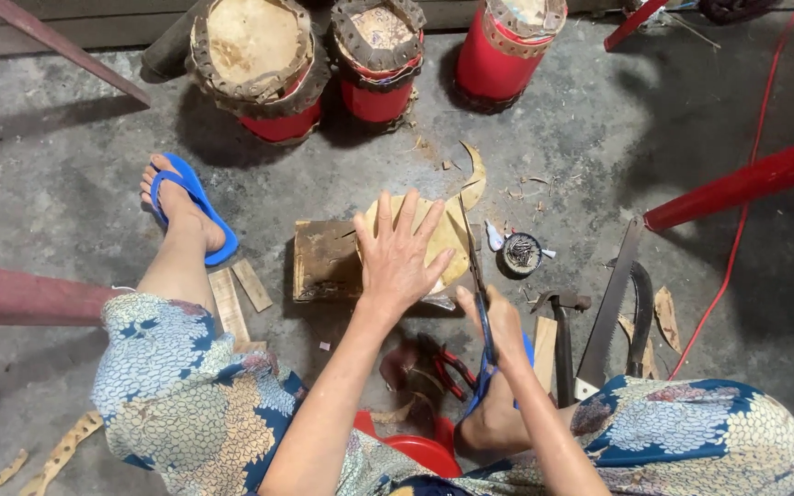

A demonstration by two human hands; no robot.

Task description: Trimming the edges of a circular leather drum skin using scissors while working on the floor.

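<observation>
left hand [402, 257] flat, fingers spread, pressing tan round hide piece [448, 241] | right hand [498, 335] gripping blue-handled scissors [482, 303] | blades along hide's right edge, pointing away

The left hand [400, 253] presses flat on a pale hide piece [448, 234] lying on a wooden block [323, 260]. The right hand [498, 321] works blue-handled scissors [482, 303] along the hide's right edge. A hammer [562, 321] and a saw [610, 308] lie right on the concrete floor [94, 184]; three red drums [374, 55] stand far.
</observation>
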